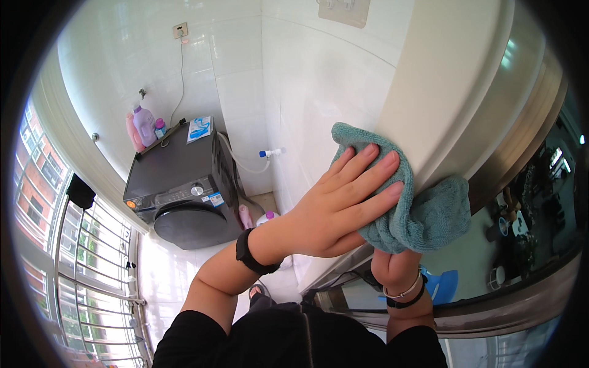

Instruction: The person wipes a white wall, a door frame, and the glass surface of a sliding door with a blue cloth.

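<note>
A teal terry cloth [437,216] is wrapped around the edge of a cream door frame [428,92]. My left hand [336,209] lies on its near-left face, fingers slightly spread, pressing it to the frame. A black band circles that wrist. From below, my right hand [395,263] reaches up into the bunched part of the cloth and supports it. The cloth covers its fingers; only the heel of the hand and the wrist, with a bracelet and a dark band, show.
Left stands a dark front-loading washing machine [170,170] with detergent bottles [145,126] on top. A tap with a blue handle [269,153] juts from the tiled wall. Barred windows [92,276] line the far left. Dark glass [515,230] and a blue plastic object [444,286] are at right.
</note>
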A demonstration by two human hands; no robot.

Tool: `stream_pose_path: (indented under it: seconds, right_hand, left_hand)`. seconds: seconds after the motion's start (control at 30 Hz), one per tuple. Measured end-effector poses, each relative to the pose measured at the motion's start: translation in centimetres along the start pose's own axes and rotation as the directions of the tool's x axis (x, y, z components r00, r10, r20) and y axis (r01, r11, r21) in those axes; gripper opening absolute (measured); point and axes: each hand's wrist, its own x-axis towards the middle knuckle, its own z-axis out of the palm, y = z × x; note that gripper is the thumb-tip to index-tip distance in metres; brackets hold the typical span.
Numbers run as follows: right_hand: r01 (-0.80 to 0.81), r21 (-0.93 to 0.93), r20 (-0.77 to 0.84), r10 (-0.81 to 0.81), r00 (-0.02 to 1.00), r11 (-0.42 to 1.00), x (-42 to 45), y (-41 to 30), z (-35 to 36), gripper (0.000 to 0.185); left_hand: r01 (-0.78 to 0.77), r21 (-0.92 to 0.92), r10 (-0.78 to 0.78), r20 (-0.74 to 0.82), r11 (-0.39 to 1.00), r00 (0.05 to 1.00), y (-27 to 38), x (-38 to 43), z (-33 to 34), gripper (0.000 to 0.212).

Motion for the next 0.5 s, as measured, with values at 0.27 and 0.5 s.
stream_pose_path:
  seconds: [0.27, 0.5]
  right_hand:
    - [-0.068, 0.087, 0.015, 0.067, 0.998, 0.994, -2.2, 0.8, 1.3, 0.040]
    - [0.000, -0.007, 0.062, 0.000, 0.998, 1.000, -4.6, 2.0, 2.5, 0.034]
  left_hand:
    - [-0.108, 0.144, 0.119, -0.070, 0.984, 0.990, -0.2, -1.5, 1.4, 0.047]
    - [-0.132, 0.176, 0.147, -0.072, 0.975, 0.986, -0.1, -4.7, 2.7, 0.045]
